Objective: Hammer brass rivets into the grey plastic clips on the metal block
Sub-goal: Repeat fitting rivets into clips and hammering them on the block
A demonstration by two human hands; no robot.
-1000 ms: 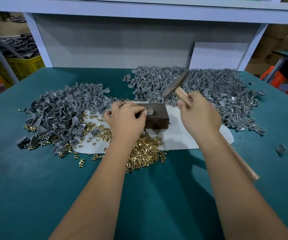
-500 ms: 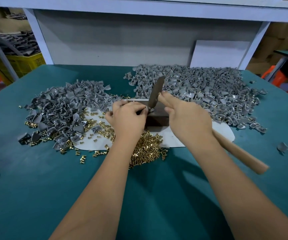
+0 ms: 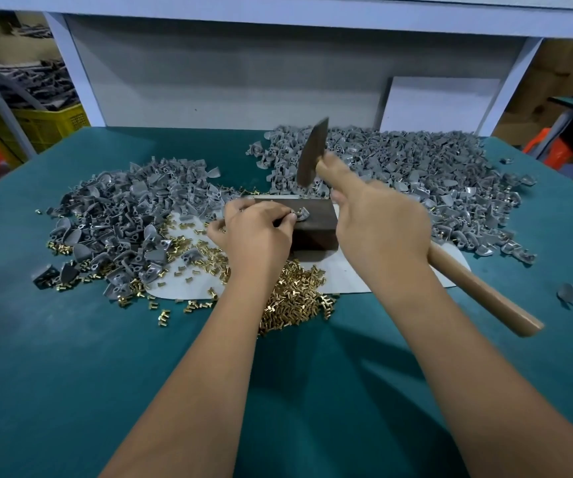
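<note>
Left hand (image 3: 257, 232) pinching grey clip (image 3: 301, 214) on metal block (image 3: 312, 224), right hand (image 3: 381, 225) gripping raised hammer (image 3: 311, 153), yellow crate (image 3: 46, 124) holding grey parts

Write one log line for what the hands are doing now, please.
left hand: pinches clip on metal block | right hand: grips hammer, raised | strike: pending

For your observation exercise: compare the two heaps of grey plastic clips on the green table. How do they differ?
The far heap is larger and spreads wide behind the metal block; the left heap is smaller and lies beside it. The left heap is edged and mixed with loose brass rivets; the far heap shows hardly any loose ones. Both are loose, unsorted piles of the same grey clips.
</note>
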